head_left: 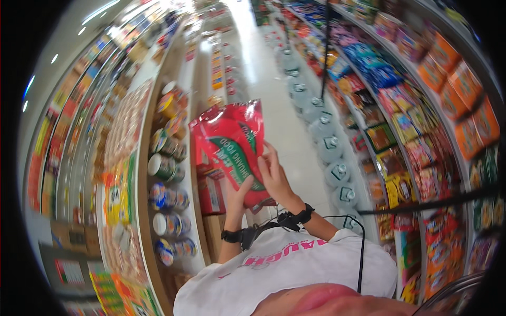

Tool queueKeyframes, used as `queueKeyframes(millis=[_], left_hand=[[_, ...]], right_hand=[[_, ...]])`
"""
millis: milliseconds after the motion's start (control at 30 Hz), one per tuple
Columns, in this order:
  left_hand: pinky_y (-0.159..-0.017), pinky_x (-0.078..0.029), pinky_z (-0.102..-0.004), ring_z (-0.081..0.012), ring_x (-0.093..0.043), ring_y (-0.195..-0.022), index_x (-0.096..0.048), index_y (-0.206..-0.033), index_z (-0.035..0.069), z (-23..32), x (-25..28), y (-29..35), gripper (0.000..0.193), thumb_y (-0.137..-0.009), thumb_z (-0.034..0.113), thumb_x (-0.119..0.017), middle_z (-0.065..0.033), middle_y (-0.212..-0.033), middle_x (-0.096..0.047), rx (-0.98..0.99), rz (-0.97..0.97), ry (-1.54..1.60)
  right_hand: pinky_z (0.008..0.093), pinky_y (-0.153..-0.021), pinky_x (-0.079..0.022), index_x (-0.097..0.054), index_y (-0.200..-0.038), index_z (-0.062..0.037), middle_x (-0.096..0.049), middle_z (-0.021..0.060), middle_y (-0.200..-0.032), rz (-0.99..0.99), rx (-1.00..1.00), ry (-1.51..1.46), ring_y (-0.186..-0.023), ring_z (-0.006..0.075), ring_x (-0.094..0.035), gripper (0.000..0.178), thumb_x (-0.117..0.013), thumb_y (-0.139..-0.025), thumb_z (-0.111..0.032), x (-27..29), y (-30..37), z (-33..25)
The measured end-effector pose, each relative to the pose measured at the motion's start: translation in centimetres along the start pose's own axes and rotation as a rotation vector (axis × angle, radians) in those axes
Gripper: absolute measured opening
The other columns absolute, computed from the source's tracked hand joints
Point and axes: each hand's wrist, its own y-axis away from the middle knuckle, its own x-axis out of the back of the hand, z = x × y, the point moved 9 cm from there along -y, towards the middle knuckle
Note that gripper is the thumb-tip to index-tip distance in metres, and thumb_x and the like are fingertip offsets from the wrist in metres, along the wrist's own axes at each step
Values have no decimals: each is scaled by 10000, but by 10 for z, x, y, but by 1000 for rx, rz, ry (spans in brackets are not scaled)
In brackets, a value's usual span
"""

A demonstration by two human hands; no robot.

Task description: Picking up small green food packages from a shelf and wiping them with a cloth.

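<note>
A shiny red food pouch [225,138] with green panels is held up in front of me, its crimped top edge tilted away. My left hand [238,192] grips the lower left of the pouch. The thumb shows on the front, and the other fingers are hidden behind it. On the pouch's right edge lies my right hand [275,178], fingers bent round the side and closed on it. Black straps circle both wrists.
Close on the left stands a shelf with tins [168,224] and bagged goods [117,192]. Large clear bottles [337,171] line the aisle floor on the right, below shelves of snack packets [400,192]. Black cables [361,253] hang near my right arm.
</note>
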Motion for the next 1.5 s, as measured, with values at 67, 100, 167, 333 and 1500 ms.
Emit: queueKeyframes(millis=[67, 100, 167, 333, 1500], left_hand=[[-913, -529, -337, -197, -609, -1101, -369, -1437, 38, -6, -18, -7, 669, -876, 62, -734, -111, -1257, -589, 11, -12, 4], [-921, -522, -335, -199, -607, -1105, -356, -1447, 41, -14, -28, -10, 682, -880, 65, -734, -108, -1262, -588, 59, -39, 23], [-937, -506, -321, -182, -603, -1107, -347, -1446, 39, -44, -33, -16, 707, -872, 84, -758, -103, -1270, -585, 146, -131, -37], [-900, -530, -326, -159, -631, -1056, -475, -1330, 15, -73, -106, -13, 556, -876, 133, -773, -91, -1186, -647, 160, -338, -94], [-1025, -498, -365, -243, -586, -1224, -316, -1514, 83, -56, -41, -244, 843, -804, -131, -717, -158, -1368, -557, -447, -616, -288]], right_hand=[[425, -982, -432, -517, -1321, 70, -622, 249, -1176, 88, 35, -1, -1104, 356, -607, 407, -475, -1060, -239, 21, 0, 2], [444, -989, -427, -520, -1321, 68, -618, 255, -1190, 128, 152, 149, -1110, 382, -594, 398, -475, -1053, -223, 33, 2, 1], [473, -1038, -403, -546, -1303, 64, -582, 262, -1291, 135, 316, 415, -1210, 416, -534, 390, -438, -1051, -214, 45, 15, -18], [453, -1145, -309, -587, -1254, 73, -427, 288, -1463, 235, 104, 640, -1339, 435, -412, 452, -353, -1075, -270, 115, 34, 7], [325, -761, -619, -420, -1361, 25, -629, 131, -1175, -682, -128, 350, -1058, 193, -659, 602, -610, -978, -399, 9, -180, 18]])
